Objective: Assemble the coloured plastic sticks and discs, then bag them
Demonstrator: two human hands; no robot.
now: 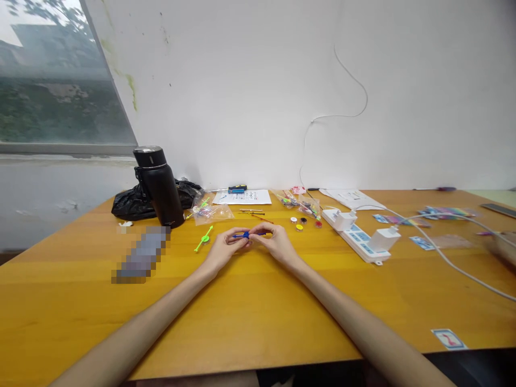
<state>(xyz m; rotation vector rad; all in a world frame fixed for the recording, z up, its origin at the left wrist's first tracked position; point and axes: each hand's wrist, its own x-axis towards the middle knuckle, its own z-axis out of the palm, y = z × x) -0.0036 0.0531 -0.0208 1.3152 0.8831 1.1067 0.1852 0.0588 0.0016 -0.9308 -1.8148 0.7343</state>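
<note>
My left hand [226,247] and my right hand [274,241] meet over the middle of the table. Between their fingertips they pinch a small blue plastic arrow spinner [246,235], its pointed ends partly covered by my fingers. To the left lies a similar green arrow spinner [205,238] with a round centre. Beyond my hands several thin sticks [251,211] rest on the wood. Small round discs, among them a white one [293,220], a yellow one [299,228] and a red one [318,224], sit off to the right.
A black bottle [160,188] stands at the left by a black plastic bag [131,202]. Clear bags of parts [212,209], a printed sheet [253,197] and a screwdriver [237,189] lie behind. A power strip [358,241] and white cable [447,260] occupy the right, near another person's blurred hand [502,246].
</note>
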